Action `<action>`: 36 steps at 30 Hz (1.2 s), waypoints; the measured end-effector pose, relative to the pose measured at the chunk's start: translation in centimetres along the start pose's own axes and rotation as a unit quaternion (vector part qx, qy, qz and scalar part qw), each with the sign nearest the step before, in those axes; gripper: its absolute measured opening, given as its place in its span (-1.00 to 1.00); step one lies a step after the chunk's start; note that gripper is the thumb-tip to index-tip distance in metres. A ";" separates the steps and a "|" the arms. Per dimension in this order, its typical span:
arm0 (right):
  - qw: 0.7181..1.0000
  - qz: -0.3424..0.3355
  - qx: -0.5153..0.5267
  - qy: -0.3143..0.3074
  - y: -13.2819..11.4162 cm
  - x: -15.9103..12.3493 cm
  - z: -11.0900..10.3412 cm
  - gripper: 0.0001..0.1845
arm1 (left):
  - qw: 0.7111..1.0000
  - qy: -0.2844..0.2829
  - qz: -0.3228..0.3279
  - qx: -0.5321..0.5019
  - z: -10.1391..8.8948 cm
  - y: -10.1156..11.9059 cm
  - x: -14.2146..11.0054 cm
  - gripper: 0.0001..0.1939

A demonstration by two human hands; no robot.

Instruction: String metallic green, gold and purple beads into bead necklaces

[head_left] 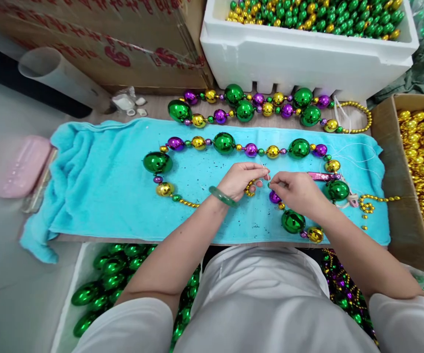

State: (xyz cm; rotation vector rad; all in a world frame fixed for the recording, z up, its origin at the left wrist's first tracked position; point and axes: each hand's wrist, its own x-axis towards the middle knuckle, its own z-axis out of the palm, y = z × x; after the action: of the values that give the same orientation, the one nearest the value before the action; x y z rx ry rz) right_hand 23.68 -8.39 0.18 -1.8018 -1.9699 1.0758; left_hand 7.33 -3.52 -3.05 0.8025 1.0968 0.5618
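Note:
A bead necklace (224,143) of green, gold and purple beads lies in a loop on the turquoise towel (105,181). My left hand (243,179), a green bangle (222,196) on its wrist, is closed around the gold bead strand (249,188) at one end. Thin white string (267,170) runs between both hands' fingertips. My right hand (295,191) pinches the string just above the other end, where a purple bead (275,197) hangs close to the fingers. Behind that hand lies a pink tool (320,176), partly hidden.
Another bead necklace (245,111) lies behind the towel. A white foam box (307,59) of green and gold beads stands at the back. On the right is a cardboard box (414,196) of gold beads. Loose gold beads (367,208) and a pink case (26,166) flank the work.

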 end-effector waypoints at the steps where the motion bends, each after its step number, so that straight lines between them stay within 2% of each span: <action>1: 1.000 -0.014 0.002 -0.017 0.0 -0.2 0.2 -0.85 | 1.000 0.001 0.011 0.013 -0.1 0.0 -0.1 -0.84; 3: 0.998 -0.046 0.012 -0.043 0.3 -0.2 0.0 -0.86 | 0.997 -0.002 0.048 0.062 -0.2 0.0 -0.3 -0.85; 5: 0.997 -0.060 0.049 -0.024 0.9 0.6 -0.7 -0.88 | 0.987 -0.010 0.095 0.129 -0.3 0.0 -0.7 -0.85; 7: 0.990 -0.045 0.131 0.010 1.7 1.9 -1.3 -0.88 | 0.968 -0.018 0.151 0.197 -0.4 0.0 -1.2 -0.86; 8: 0.982 -0.031 0.187 0.007 2.1 2.7 -1.4 -0.87 | 0.956 -0.020 0.181 0.230 -0.4 0.0 -1.4 -0.87; 10: 0.951 -0.007 0.303 -0.063 2.7 4.1 -1.1 -0.84 | 0.925 -0.024 0.240 0.294 -0.5 0.2 -1.6 -0.87; 12: 0.905 0.008 0.388 -0.174 3.1 5.2 -0.4 -0.83 | 0.889 -0.032 0.288 0.356 -0.7 0.3 -1.7 -0.85; 14: 0.867 0.013 0.424 -0.260 3.2 5.8 0.3 -0.86 | 0.851 -0.040 0.330 0.405 -1.0 0.4 -1.6 -0.83; 16: 0.848 0.012 0.427 -0.312 3.4 6.2 0.6 -0.86 | 0.818 -0.043 0.368 0.441 -1.3 0.4 -1.4 -0.81; 20: 0.844 0.010 0.404 -0.351 3.8 6.4 0.5 -0.82 | 0.779 -0.036 0.396 0.485 -1.8 -0.2 -1.1 -0.79; 24: 0.870 0.006 0.382 -0.310 4.1 6.5 0.4 -0.88 | 0.767 0.004 0.414 0.491 -1.6 -1.0 -1.0 -0.78; 27: 0.898 0.019 0.374 -0.232 4.0 6.2 0.1 -0.87 | 0.771 0.052 0.420 0.476 -1.3 -1.3 -1.0 -0.78; 29: 0.928 0.015 0.339 -0.156 3.7 5.9 -0.3 -0.88 | 0.794 0.078 0.388 0.461 -1.0 -1.4 -0.9 -0.80; 31: 0.962 -0.006 0.264 -0.072 3.2 5.3 -0.8 -0.91 | 0.842 0.092 0.317 0.426 -0.8 -1.3 -0.8 -0.82; 33: 0.985 -0.037 0.171 -0.001 2.6 4.5 -1.3 -0.92 | 0.906 0.081 0.213 0.358 -0.6 -0.9 -0.7 -0.84; 35: 0.992 -0.074 0.089 0.047 2.1 3.6 -1.5 -0.92 | 0.958 0.044 0.101 0.266 -0.4 -0.4 -0.7 -0.84; 36: 0.992 -0.094 0.054 0.066 1.8 3.1 -1.5 -0.90 | 0.973 0.022 0.052 0.223 -0.4 0.0 -0.7 -0.83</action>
State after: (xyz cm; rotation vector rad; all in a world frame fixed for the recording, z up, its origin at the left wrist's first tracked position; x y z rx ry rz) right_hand 25.36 -5.10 -0.86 -1.5547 -1.9190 0.9598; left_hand 6.71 -3.90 -2.79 1.2491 1.2463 0.4252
